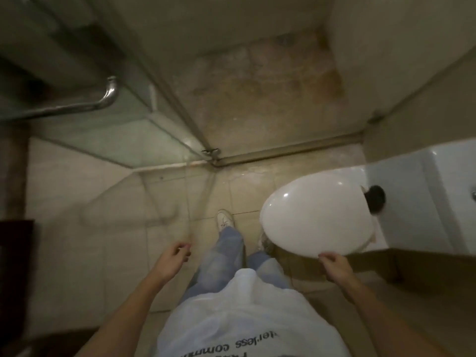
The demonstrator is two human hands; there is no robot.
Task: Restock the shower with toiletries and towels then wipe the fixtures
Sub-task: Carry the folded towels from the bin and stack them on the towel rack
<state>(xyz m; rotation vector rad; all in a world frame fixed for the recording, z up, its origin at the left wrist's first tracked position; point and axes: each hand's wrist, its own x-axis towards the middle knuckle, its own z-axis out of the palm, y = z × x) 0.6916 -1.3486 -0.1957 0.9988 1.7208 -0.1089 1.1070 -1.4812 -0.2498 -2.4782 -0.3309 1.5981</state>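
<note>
where tiles (257, 191) end, stained shower floor (257, 94) begins.

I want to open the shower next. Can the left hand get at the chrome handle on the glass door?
Probably yes. The left hand is near the glass door, and nothing stands between it and the chrome handle. Whether the handle sits on this side of the glass is unclear.

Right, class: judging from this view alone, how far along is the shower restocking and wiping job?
Nothing looks done: no toiletries or towels show on the stained shower floor. In hand: nothing; the left hand and right hand are empty, fingers loosely curled, before the glass door. Left: all restocking, then wiping fixtures like the chrome handle.
</note>
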